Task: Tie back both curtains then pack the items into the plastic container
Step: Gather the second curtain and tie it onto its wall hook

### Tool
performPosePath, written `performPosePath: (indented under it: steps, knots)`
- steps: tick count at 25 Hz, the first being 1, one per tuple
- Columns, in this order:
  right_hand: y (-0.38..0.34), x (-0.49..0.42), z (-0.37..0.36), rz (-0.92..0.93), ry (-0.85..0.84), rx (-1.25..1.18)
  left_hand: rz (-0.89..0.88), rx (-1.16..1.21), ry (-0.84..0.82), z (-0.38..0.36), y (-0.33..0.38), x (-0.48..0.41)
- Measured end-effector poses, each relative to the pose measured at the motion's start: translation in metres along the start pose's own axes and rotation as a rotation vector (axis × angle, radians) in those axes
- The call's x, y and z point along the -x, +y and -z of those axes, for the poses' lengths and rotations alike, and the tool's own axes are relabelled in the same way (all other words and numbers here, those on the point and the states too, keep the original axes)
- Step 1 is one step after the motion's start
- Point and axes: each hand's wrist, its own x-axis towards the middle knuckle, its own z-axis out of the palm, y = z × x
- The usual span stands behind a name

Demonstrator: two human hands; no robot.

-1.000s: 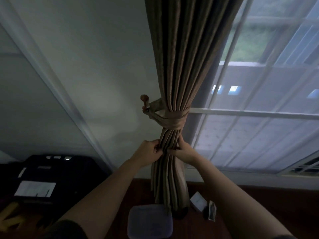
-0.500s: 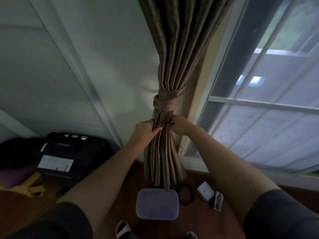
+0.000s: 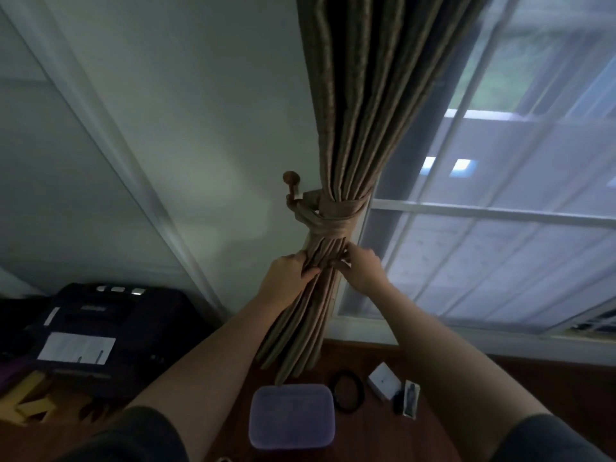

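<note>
Just below the tieback [image 3: 333,225], both hands gripped the gathered curtain [image 3: 366,111]: left hand [image 3: 287,274] curled tight round its folds, right hand [image 3: 363,270] pinching them from the other side.

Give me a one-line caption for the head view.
Left hand and right hand grip the curtain below its tie, plastic container beneath.

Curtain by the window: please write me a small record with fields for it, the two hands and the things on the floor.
curtain: brown, gathered in folds, beside the window
tieback: wrapped round the curtain, looped on the wall hook
left hand: grips the folds just below the tieback
right hand: pinches the folds at the same height
plastic container: on the floor below the curtain, lid on
loose items: black ring, white box, small dark packet, right of the container
</note>
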Motion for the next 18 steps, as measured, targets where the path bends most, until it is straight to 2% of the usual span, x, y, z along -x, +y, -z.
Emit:
performPosePath:
  steps: [4, 6, 8, 11, 13, 18]
  knots:
    - [0.017, 0.019, 0.012, 0.170, 0.067, -0.210, -0.005, 0.152, 0.037, -0.008, -0.001, 0.007]
    - [0.019, 0.021, 0.019, 0.219, 0.185, -0.278, -0.027, 0.239, 0.097, -0.005, -0.001, 0.008]
    - [0.016, 0.019, 0.025, 0.257, 0.303, -0.257, -0.055, 0.225, 0.203, 0.000, 0.002, 0.005]
    - [0.012, 0.013, 0.032, 0.316, 0.420, -0.127, -0.135, 0.116, 0.325, 0.007, 0.010, -0.001]
    - [0.010, 0.009, 0.037, 0.324, 0.431, -0.015, -0.177, 0.025, 0.368, 0.007, 0.016, -0.005]
    - [0.006, 0.009, 0.037, 0.306, 0.364, 0.114, -0.288, -0.378, 0.280, -0.001, 0.024, 0.005]
